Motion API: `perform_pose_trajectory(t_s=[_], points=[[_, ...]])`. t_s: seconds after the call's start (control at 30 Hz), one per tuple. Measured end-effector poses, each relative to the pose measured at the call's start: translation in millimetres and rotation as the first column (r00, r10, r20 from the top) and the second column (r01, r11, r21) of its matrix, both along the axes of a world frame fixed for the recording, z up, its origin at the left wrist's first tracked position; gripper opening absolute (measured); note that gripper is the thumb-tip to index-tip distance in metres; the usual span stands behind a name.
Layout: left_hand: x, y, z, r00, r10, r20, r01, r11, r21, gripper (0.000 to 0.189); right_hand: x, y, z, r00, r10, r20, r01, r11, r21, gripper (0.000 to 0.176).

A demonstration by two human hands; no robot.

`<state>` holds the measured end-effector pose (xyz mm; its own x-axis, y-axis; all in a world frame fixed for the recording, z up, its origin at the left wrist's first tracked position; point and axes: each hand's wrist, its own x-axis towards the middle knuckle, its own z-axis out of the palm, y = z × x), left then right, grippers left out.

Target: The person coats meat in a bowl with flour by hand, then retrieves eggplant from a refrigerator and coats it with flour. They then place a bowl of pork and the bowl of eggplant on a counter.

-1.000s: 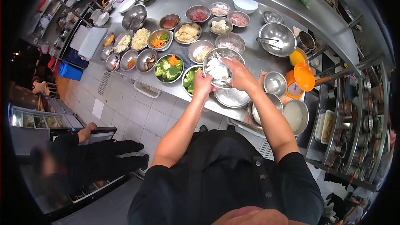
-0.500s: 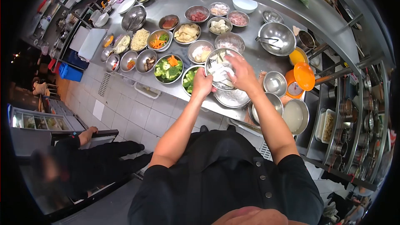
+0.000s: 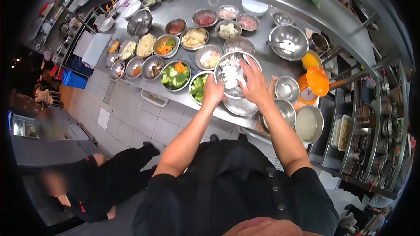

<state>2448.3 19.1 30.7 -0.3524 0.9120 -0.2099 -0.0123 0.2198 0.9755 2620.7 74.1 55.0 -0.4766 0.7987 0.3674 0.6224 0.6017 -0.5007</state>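
Note:
My left hand (image 3: 214,91) grips the near left rim of a round metal bowl (image 3: 259,62), thumb toward the inside. White, powdery-looking pieces of food (image 3: 228,73) lie in this bowl; their kind is hard to make out. My right hand (image 3: 253,78) reaches over the bowl's right side with fingers apart, fingertips among the white pieces. Below the held bowl sits another metal bowl (image 3: 239,106) with white powder in it, partly covered. Close to my left hand is a bowl of broccoli (image 3: 197,88).
Metal bowls with cut broccoli (image 3: 175,77), noodles (image 3: 145,45) and raw meat (image 3: 204,17) stand on the steel counter. To the right are an empty-looking mixing bowl (image 3: 288,42), an orange scale (image 3: 308,89) and a pot of cloudy liquid (image 3: 309,124). A co-worker (image 3: 100,179) is at lower left.
My right hand's fingers have spread and shifted slightly within the bowl. My left hand keeps its grip. The co-worker at lower left has turned and moved away from the open door.

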Motion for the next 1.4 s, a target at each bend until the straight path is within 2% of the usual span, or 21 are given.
perform_pose_trajectory(t_s=[0.03,0.07,0.17,0.3,0.37,0.43,0.5,0.57,0.6,0.63,0.7,0.73,0.83,0.87,1.0,1.03,1.1,1.17,1.23,1.27,1.4], points=[[-2,3,-6,0.997,-0.076,-0.014,0.076,0.997,-0.024,0.027,1,-8,-4,0.999,0.002,0.053,-0.006,0.997,0.081,0.067],[0,1,-10,0.993,-0.107,-0.049,0.103,0.992,-0.076,0.026,-1,-6,-10,0.997,-0.009,0.081,0.017,0.996,-0.092,0.067],[-5,14,-8,0.996,-0.082,-0.047,0.075,0.988,-0.138,0.02,0,-9,-3,0.999,-0.049,0.02,0.049,0.998,0.036,0.067],[-5,17,-16,0.986,-0.13,-0.107,0.121,0.989,-0.088,0.018,1,-8,-28,0.998,-0.018,0.068,0.024,0.995,-0.092,0.068],[-5,24,-10,0.986,-0.142,-0.088,0.134,0.987,-0.093,0.018,-1,-4,-14,0.999,-0.051,0.014,0.051,0.999,-0.017,0.068],[2,16,-16,0.987,-0.034,-0.155,0.049,0.994,0.094,0.016,1,-10,-16,0.999,-0.053,-0.001,0.052,0.989,0.138,0.068],[2,21,-12,0.968,-0.116,-0.22,0.119,0.993,0.0,0.017,4,-3,-32,0.992,-0.045,0.117,0.036,0.996,0.078,0.067],[1,25,-19,0.997,-0.07,0.021,0.07,0.998,0.003,0.019,10,-1,-25,0.991,-0.055,-0.123,0.06,0.998,0.035,0.066],[-2,25,-24,0.984,-0.037,0.172,0.05,0.996,-0.072,0.022,18,-4,-24,0.975,-0.18,-0.131,0.203,0.96,0.194,0.064],[-3,25,-20,0.985,-0.033,0.171,0.047,0.996,-0.076,0.022,22,-2,-26,0.975,-0.177,-0.131,0.2,0.961,0.189,0.064],[-3,23,-12,0.976,-0.03,0.218,0.049,0.996,-0.081,0.031,33,0,-32,0.875,-0.477,-0.078,0.473,0.878,-0.07,0.051],[-4,25,-9,0.984,-0.055,0.171,0.071,0.993,-0.09,0.034,37,1,-28,0.873,-0.481,-0.082,0.477,0.877,-0.065,0.051],[5,25,-4,0.981,-0.07,0.179,0.064,0.997,0.036,0.034,42,2,-16,0.849,-0.496,-0.185,0.394,0.826,-0.404,0.046],[7,28,-9,0.986,-0.065,0.15,0.067,0.998,-0.008,0.031,44,3,-15,0.854,-0.504,-0.127,0.398,0.792,-0.463,0.049],[10,39,-21,0.984,-0.113,0.139,0.132,0.982,-0.137,0.025,62,14,-74,0.847,-0.527,-0.068,0.451,0.781,-0.432,0.043],[10,38,-23,0.984,-0.103,0.142,0.123,0.982,-0.141,0.025,60,8,-64,0.852,-0.519,-0.062,0.445,0.783,-0.434,0.043],[10,31,-30,0.984,-0.141,0.111,0.152,0.983,-0.099,0.023,54,-12,-20,0.802,-0.564,-0.198,0.529,0.824,-0.203,0.055],[18,28,-20,0.983,-0.172,0.057,0.177,0.98,-0.091,0.022,52,-11,-6,0.85,-0.485,-0.203,0.476,0.874,-0.098,0.065],[27,20,-12,0.952,-0.292,-0.088,0.279,0.951,-0.135,0.022,46,-11,-2,0.999,0.03,-0.018,-0.027,0.99,0.139,0.063],[33,17,-10,0.955,-0.274,-0.114,0.262,0.959,-0.104,0.021,43,-13,-10,0.995,0.086,0.053,-0.087,0.996,0.02,0.062],[39,5,9,0.962,-0.23,-0.145,0.218,0.971,-0.094,0.017,51,-14,-11,0.977,0.161,0.138,-0.162,0.987,0.0,0.066]])
